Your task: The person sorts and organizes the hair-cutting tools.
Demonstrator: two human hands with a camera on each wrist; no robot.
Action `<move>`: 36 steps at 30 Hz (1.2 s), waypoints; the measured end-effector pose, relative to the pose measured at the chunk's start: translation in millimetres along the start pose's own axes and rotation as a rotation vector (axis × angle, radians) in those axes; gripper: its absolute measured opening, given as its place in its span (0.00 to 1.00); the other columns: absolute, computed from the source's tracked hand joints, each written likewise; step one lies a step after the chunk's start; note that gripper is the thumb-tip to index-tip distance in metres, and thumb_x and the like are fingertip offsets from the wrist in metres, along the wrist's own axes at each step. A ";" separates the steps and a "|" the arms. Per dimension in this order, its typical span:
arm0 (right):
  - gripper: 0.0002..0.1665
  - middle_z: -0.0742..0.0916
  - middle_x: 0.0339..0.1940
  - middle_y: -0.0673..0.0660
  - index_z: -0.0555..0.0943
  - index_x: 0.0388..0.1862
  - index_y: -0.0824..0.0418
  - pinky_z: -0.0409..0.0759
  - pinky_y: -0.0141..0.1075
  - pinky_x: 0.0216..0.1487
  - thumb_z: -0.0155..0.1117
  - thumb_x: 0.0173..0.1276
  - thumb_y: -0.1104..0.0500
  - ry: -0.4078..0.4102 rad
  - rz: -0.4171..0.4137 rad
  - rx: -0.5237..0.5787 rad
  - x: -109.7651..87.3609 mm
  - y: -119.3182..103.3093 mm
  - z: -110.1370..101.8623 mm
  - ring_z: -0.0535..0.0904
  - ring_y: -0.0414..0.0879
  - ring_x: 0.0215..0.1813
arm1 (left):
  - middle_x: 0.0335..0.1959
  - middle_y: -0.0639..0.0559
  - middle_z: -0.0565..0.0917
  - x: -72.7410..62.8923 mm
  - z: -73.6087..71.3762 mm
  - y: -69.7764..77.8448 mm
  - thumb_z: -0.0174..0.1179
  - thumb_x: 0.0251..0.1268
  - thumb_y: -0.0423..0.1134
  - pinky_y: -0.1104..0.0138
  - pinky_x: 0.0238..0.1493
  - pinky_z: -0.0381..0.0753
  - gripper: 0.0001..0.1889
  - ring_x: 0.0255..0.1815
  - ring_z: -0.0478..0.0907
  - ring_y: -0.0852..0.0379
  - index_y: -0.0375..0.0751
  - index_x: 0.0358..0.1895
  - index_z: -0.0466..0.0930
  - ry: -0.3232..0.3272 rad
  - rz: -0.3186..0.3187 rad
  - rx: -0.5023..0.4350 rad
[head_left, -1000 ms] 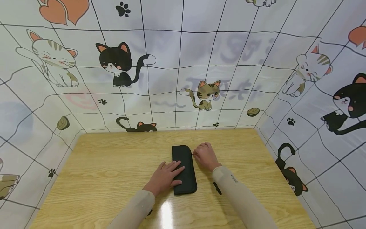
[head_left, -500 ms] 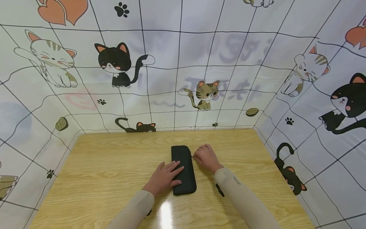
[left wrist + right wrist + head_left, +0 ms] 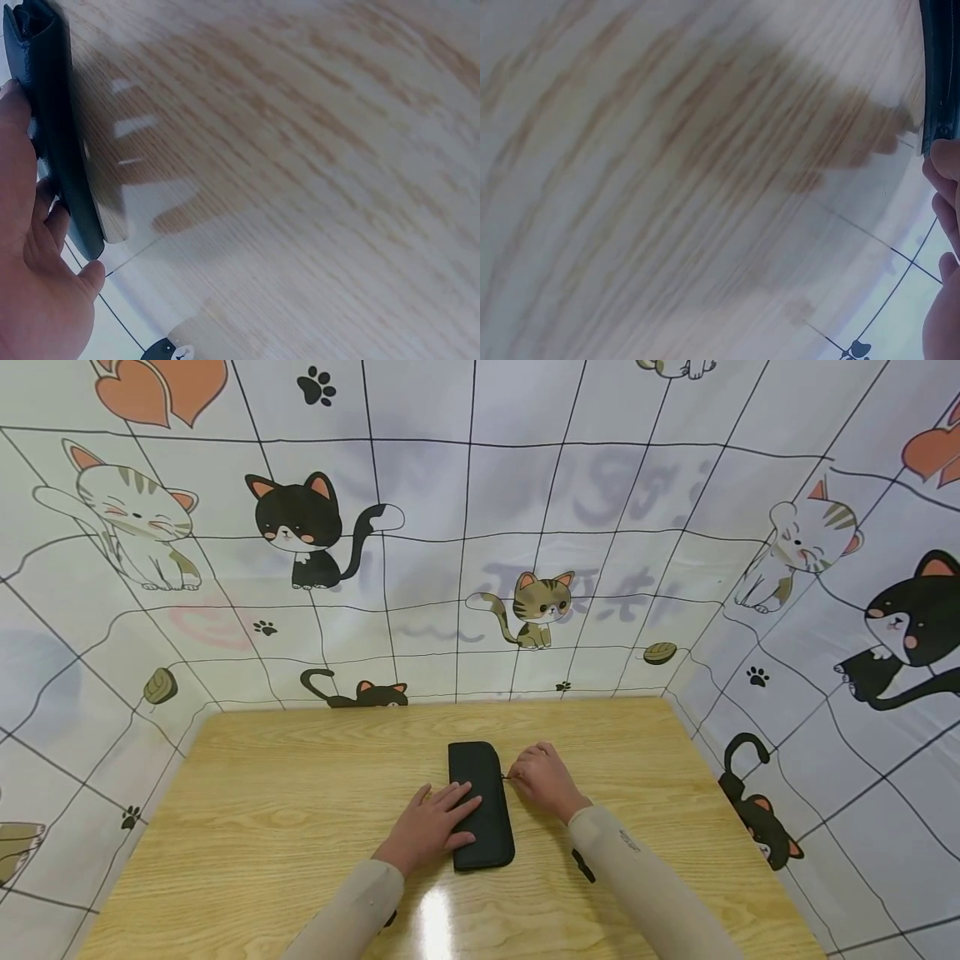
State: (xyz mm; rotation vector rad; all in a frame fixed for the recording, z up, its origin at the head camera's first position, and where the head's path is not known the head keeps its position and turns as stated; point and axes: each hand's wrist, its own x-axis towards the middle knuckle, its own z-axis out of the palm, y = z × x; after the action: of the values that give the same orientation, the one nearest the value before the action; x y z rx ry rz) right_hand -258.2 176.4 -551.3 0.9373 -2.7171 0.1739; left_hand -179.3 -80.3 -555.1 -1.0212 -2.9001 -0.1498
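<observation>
A slim black zippered case (image 3: 491, 827) lies lengthwise on the wooden table, its right-hand corners rounded. My left hand (image 3: 427, 831) rests on its left side with fingers spread flat over the cover. At the case's right edge, my right hand (image 3: 546, 781) pinches a small dark zipper pull (image 3: 506, 777) between thumb and curled fingers. The left wrist view shows the case (image 3: 56, 135) edge-on, with my left fingers on top of it. In the right wrist view only a strip of the case (image 3: 941, 67) shows, with my right fingertips (image 3: 941, 172) right at its edge.
The light wooden table (image 3: 300, 793) reaches back to a white cloth wall (image 3: 427, 568) printed with cats and grid lines, which also stands along both sides. A bright light reflection lies on the tabletop near the front.
My right hand has slid a little toward me along the case's right edge, drawing the zipper pull with it. The left hand stays on the case, and the case lies as before.
</observation>
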 end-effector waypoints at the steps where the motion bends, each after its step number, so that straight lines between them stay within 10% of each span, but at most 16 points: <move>1: 0.03 0.89 0.33 0.44 0.89 0.33 0.49 0.71 0.46 0.61 0.69 0.64 0.54 -0.004 -0.001 0.005 -0.7 0.0 0.1 0.82 0.44 0.46 | 0.75 0.53 0.65 0.2 0.6 -0.3 0.48 0.69 0.63 0.45 0.71 0.64 0.32 0.75 0.64 0.52 0.58 0.73 0.64 0.003 0.002 0.007; 36: 0.04 0.88 0.32 0.42 0.88 0.31 0.46 0.71 0.45 0.60 0.68 0.65 0.53 0.015 -0.100 0.019 -28.0 -6.5 -6.5 0.82 0.42 0.45 | 0.77 0.54 0.61 -0.1 -3.8 2.5 0.44 0.73 0.60 0.46 0.74 0.60 0.29 0.76 0.61 0.54 0.60 0.74 0.61 -0.064 -0.025 0.020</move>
State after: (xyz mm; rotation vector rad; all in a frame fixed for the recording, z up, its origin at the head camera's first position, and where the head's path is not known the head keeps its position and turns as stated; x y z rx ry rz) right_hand -231.7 189.1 -552.9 1.0697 -2.6518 0.1877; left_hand -177.6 -78.8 -551.2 -1.0059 -2.9660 -0.0909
